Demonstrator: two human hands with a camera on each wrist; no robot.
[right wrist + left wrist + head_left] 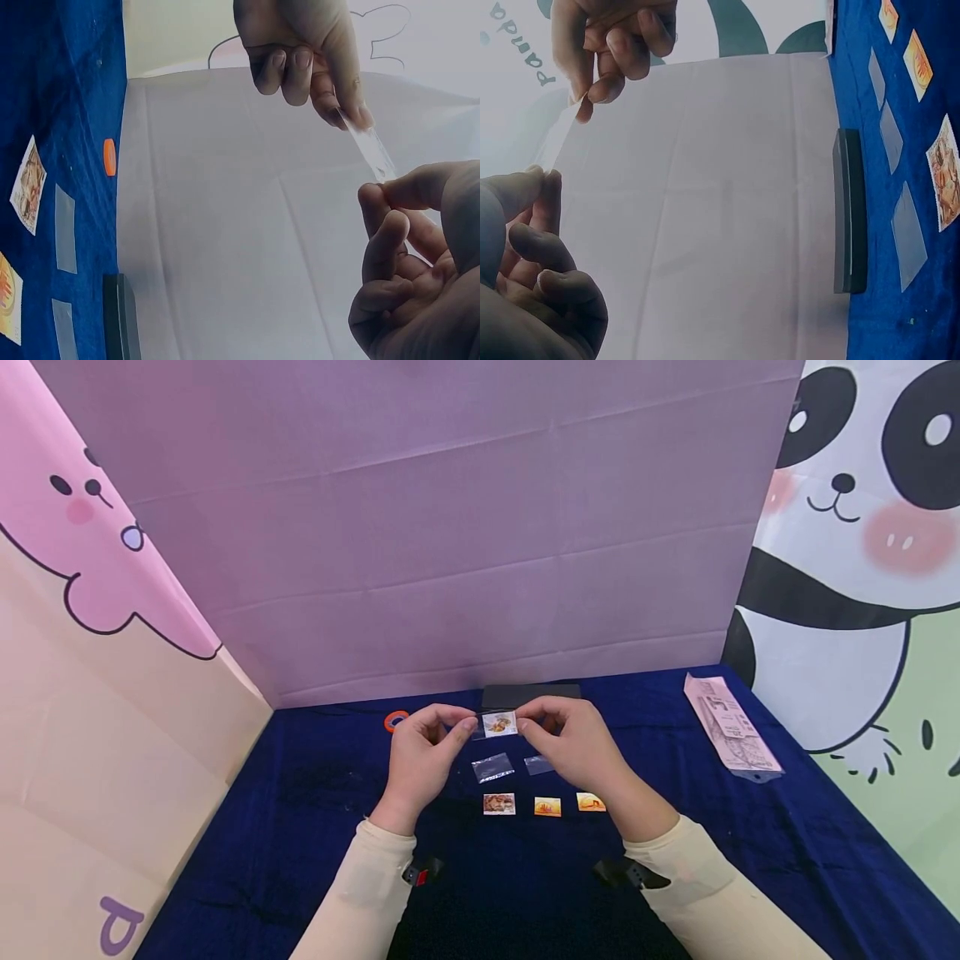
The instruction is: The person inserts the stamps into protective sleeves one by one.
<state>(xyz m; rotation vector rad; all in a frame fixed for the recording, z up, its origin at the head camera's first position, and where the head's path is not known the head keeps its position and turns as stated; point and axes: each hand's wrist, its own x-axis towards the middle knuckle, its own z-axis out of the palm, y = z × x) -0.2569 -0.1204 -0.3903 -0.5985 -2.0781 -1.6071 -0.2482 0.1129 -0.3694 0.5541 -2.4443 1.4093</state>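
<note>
A small stamp with a brown and yellow picture [500,724] is held up above the table, with a clear sleeve at its left side. The left hand [422,762] pinches the clear sleeve's left end between thumb and fingertips. At the stamp's right edge the right hand [576,747] pinches with thumb and fingers. Both wrist views show the thin sleeve [369,150] stretched between the left hand [540,262] and the right hand [615,45]. Whether the stamp lies fully inside the sleeve, I cannot tell.
Clear sleeves [492,767] lie below the hands, and nearer stand a brown stamp [498,804] and two yellow stamps [547,807]. Behind are a dark flat box [517,695] and an orange ring [392,721]. A pink packet [731,722] lies at the right.
</note>
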